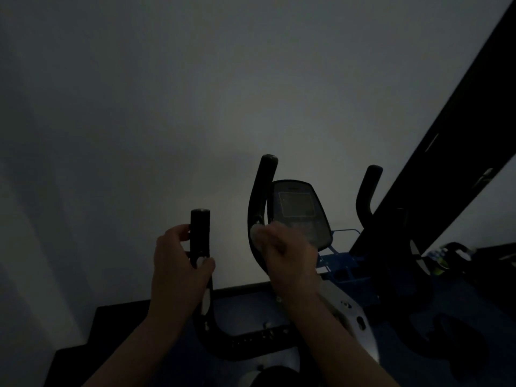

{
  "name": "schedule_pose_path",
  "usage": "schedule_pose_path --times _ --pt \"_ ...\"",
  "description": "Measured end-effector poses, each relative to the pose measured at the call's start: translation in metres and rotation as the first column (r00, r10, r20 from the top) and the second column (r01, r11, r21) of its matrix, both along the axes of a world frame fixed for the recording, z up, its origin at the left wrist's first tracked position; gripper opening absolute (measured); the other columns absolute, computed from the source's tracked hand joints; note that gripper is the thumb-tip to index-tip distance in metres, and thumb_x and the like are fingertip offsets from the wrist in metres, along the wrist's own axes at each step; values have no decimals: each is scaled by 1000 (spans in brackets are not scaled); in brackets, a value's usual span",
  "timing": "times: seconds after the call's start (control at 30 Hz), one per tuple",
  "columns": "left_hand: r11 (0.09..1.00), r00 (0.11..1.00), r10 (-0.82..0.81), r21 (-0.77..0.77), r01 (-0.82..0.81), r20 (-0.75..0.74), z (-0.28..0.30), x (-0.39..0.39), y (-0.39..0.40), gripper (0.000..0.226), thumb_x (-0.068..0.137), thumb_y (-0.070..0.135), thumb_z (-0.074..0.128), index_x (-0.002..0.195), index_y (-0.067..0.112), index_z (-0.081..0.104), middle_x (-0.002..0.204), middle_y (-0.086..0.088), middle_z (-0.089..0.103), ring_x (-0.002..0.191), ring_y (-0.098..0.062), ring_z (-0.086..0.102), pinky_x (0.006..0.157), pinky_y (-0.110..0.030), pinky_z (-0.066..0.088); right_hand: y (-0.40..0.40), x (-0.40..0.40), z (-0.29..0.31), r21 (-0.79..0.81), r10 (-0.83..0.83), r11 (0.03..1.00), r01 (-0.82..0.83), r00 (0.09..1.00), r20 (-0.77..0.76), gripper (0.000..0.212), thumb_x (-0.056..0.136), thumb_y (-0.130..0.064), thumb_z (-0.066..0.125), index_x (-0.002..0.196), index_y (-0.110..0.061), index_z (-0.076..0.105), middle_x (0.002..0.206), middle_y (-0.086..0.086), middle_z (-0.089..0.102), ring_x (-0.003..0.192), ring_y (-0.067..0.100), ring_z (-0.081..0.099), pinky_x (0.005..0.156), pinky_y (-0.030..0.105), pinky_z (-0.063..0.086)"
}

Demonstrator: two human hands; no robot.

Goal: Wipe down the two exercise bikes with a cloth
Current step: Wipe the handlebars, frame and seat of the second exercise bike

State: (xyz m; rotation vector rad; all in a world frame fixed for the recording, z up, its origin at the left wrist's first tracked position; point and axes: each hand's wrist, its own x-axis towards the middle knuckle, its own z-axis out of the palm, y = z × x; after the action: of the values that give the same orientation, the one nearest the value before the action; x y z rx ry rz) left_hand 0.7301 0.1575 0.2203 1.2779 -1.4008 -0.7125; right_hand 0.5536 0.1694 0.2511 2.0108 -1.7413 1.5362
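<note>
Mid-wipe, first bike: our left hand [178,263] clamps handlebar grip [200,233]; right hand [284,252] pinches cloth [256,231] on curved bar [258,196], frame centre. Next, likely console [300,208].

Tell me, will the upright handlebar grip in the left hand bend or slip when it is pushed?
Probably stiff: the handlebar grip continues into a thick curved bar. The left hand wraps it fully, so slipping seems unlikely, though dim light hides its texture.

No legible text anywhere, the bike's console screen [296,203] too dim and blurred.
</note>
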Motion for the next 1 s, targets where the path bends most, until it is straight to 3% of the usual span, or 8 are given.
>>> schedule_pose_path --times 0.07,0.13,0.27,0.37,0.5,0.6,0.83,1.0 --pt "1000 1000 -9 12 9 -9 1 0 0 61 77 8 69 122 32 38 114 7 40 97 -18 51 80 -46 52 -2 -3 5 123 -134 988 94 915 380 12 83 -13 72 86 -25 75 70 -14 68 65 0 64 67 22 54" --pt "1000 1000 -9 20 9 2 2 1 -1 61 75 8 70 123 29 39 114 6 41 96 -18 51 80 -44 52 7 -7 5 116 -153 987 112 876 457 12 81 -18 74 86 -29 75 71 -11 71 67 2 67 70 30 59" --pt "999 999 -29 22 29 -16 8 3 -6 59 71 9 74 115 28 39 113 2 45 85 -6 51 68 -25 45 18 0 -5 -70 67 994 -85 973 -222 6 84 -13 72 80 -17 74 80 -4 72 70 12 64 64 34 54" --pt "998 999 -44 46 45 -14 8 4 -11 58 69 7 74 113 24 40 113 0 46 87 -8 51 67 -26 45 -5 -2 -5 -151 129 968 -199 917 -378 7 79 -6 75 82 -12 75 87 -1 74 72 19 66 62 35 55" --pt "999 999 -34 41 35 -14 9 2 -10 57 70 4 72 113 23 40 113 -1 45 86 -8 50 69 -28 45 -14 0 4 -28 44 999 -42 997 58 9 83 -10 72 76 -16 73 70 1 70 64 18 64 61 35 53" --pt "999 1000 -25 28 25 -8 10 1 -9 57 70 3 72 112 24 39 113 -3 45 85 -9 49 73 -32 46 -4 4 5 66 -139 990 123 908 396 11 83 -17 73 77 -26 73 65 -9 68 62 6 65 59 26 52" --pt "999 1000 -22 24 22 -12 8 1 -10 57 70 2 72 109 25 38 112 -2 45 84 -1 49 65 -26 43 -22 -3 -4 -151 136 969 -197 931 -340 7 83 -9 73 80 -16 74 83 -6 71 69 18 62 61 33 51" --pt "998 1000 -17 58 18 -21 8 -1 -9 58 71 0 71 112 25 39 115 -3 45 84 -2 48 65 -25 43 -31 -1 10 46 -40 998 31 974 223 8 83 -10 72 78 -15 74 67 -2 69 59 11 62 60 29 54"
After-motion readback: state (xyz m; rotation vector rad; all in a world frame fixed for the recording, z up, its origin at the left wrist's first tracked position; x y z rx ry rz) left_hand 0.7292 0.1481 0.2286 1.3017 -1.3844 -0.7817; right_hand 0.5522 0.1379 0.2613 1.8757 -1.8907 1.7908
